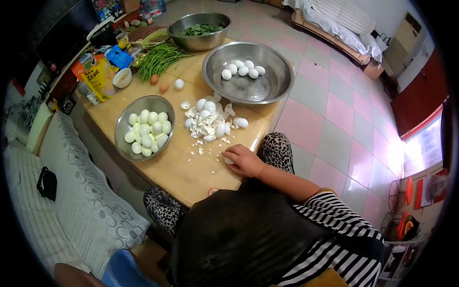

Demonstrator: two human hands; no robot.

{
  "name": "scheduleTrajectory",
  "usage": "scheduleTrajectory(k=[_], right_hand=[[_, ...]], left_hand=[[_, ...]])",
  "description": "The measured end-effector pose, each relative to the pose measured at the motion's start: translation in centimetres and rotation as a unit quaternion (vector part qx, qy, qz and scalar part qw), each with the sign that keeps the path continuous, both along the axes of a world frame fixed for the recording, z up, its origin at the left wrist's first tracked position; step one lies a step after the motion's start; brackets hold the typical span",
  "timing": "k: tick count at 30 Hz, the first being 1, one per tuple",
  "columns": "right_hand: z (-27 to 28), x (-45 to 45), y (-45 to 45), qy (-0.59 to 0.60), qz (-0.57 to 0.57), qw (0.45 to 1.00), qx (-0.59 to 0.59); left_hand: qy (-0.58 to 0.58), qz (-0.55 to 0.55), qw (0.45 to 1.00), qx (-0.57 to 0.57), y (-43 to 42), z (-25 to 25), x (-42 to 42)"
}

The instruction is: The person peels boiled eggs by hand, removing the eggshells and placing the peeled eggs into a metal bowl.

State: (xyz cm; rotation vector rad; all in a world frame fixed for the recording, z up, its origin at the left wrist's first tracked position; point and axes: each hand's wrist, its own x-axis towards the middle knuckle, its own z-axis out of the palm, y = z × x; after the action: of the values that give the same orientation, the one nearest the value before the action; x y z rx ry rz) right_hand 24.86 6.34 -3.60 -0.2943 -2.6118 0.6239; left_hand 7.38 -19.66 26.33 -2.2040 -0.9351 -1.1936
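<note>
My right hand (pixel 243 161) rests at the near right edge of the wooden table (pixel 177 178), its fingers curled over a white egg (pixel 229 160) on the tabletop. Just beyond it lies a pile of broken white eggshells (pixel 206 125) with several whole white eggs around it. To the left, a steel bowl (pixel 119 138) holds many peeled eggs (pixel 153 117). A large steel basin (pixel 282 81) at the back right holds several white eggs (pixel 243 71) and a little water. My left hand is out of view; only part of an arm (pixel 76 275) shows at the bottom left.
Two brown eggs (pixel 164 86) and a white egg (pixel 179 84) sit beyond the shells. Farther back are green stalks (pixel 160 60), a basin (pixel 177 21) of leafy greens, a small bowl (pixel 122 78) and a yellow packet (pixel 99 79). A sofa (pixel 81 177) stands at left.
</note>
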Motion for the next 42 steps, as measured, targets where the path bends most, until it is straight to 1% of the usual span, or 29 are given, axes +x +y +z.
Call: scheduleTrajectory(k=[3,4,7,8,10,11,13,15,16,17,18,19,20,21,22,23,24,25,26,28,30,32,33,34,35,36,38,40,42], right_hand=[[-0.6,-0.1,0.5,0.005,0.054,0.998,-0.012],[-0.1,0.0,0.7,0.01,0.05,0.998,-0.021],[2.4,-0.7,0.3,0.124,0.004,0.992,0.012],[2.4,-1.0,0.2,0.133,0.005,0.991,0.01],[2.2,-1.2,0.1,0.104,-0.004,0.993,0.062],[-0.1,-1.4,0.6,0.023,0.011,0.998,0.063],[-1.2,-1.2,0.2,0.014,0.031,0.997,0.063],[-1.0,-1.2,0.7,-0.008,0.077,0.994,0.074],[0.2,-1.0,0.8,-0.008,0.086,0.993,0.08],[1.6,-0.8,0.6,-0.033,0.07,0.997,0.01],[2.4,-1.0,0.7,-0.057,0.054,0.995,-0.059],[2.3,-1.5,1.3,-0.045,0.035,0.996,-0.07],[2.9,-2.3,1.8,-0.044,0.041,0.996,-0.066],[4.1,-3.2,2.1,0.021,0.021,0.995,-0.096],[5.6,-4.0,2.1,0.082,0.0,0.988,-0.128],[8.5,-5.6,2.5,0.068,-0.023,0.978,-0.195],[8.6,-7.0,3.1,0.12,-0.012,0.976,-0.181],[9.1,-8.4,3.4,0.135,-0.002,0.973,-0.188],[9.6,-9.4,3.7,0.147,0.007,0.969,-0.198],[10.1,-11.3,4.4,0.13,0.014,0.972,-0.194],[10.0,-12.8,5.0,0.111,0.016,0.975,-0.194],[9.3,-14.0,5.7,0.145,0.022,0.981,-0.125],[9.1,-14.3,6.1,0.137,0.016,0.981,-0.135],[8.9,-14.6,6.5,0.168,0.014,0.979,-0.111],[8.5,-14.7,6.8,0.198,0.011,0.976,-0.088],[7.9,-14.6,7.1,0.19,0.002,0.977,-0.099],[6.6,-14.3,7.9,0.166,0.028,0.978,-0.126],[6.3,-14.1,8.0,0.146,0.025,0.982,-0.113],[5.9,-14.2,8.2,0.153,0.023,0.98,-0.123]], left_hand=[[0.002,0.016,1.0,0.01,-0.3,0.0,-0.2],[0.005,0.02,1.0,0.013,-0.4,0.4,-0.2],[-0.001,0.058,0.998,0.039,-1.1,0.3,-0.5],[-0.011,0.078,0.995,0.06,-1.3,0.2,-0.7],[-0.044,0.122,0.987,0.1,-1.5,-0.4,-0.9],[-0.072,0.146,0.98,0.111,-1.2,-1.1,-1.0],[-0.131,0.193,0.968,0.096,0.2,-3.3,-1.1],[-0.196,0.214,0.956,-0.041,3.8,-7.2,-1.3],[-0.241,0.214,0.938,-0.132,6.1,-10.0,-1.6],[-0.329,0.131,0.904,-0.239,8.6,-13.4,-2.1],[-0.392,0.103,0.862,-0.304,10.4,-17.2,-2.3],[-0.477,0.097,0.778,-0.397,11.4,-19.6,-2.3],[-0.466,0.11,0.752,-0.454,12.4,-22.6,-2.5],[-0.454,0.122,0.72,-0.511,13.4,-25.0,-2.6],[-0.458,0.124,0.717,-0.51,14.6,-26.1,-2.5],[-0.504,0.103,0.707,-0.485,15.6,-27.3,-2.2],[-0.54,0.08,0.705,-0.452,17.1,-27.7,-2.6],[-0.576,0.041,0.675,-0.459,17.8,-25.5,-2.7],[-0.58,0.042,0.673,-0.457,18.6,-24.8,-3.0],[-0.636,0.016,0.656,-0.406,20.2,-24.4,-3.7],[-0.651,0.033,0.657,-0.379,20.9,-23.5,-4.3],[-0.648,0.094,0.649,-0.386,21.3,-22.8,-5.5],[-0.665,0.071,0.649,-0.362,21.5,-23.9,-6.0],[-0.658,0.07,0.665,-0.346,21.8,-25.6,-6.8],[-0.665,0.046,0.664,-0.338,21.8,-26.0,-7.1],[-0.672,0.023,0.663,-0.329,21.8,-26.1,-7.3],[-0.687,0.015,0.64,-0.345,22.0,-27.0,-7.7],[-0.654,0.012,0.681,-0.33,21.9,-27.4,-7.9],[-0.673,-0.013,0.67,-0.313,22.3,-27.7,-7.9]])
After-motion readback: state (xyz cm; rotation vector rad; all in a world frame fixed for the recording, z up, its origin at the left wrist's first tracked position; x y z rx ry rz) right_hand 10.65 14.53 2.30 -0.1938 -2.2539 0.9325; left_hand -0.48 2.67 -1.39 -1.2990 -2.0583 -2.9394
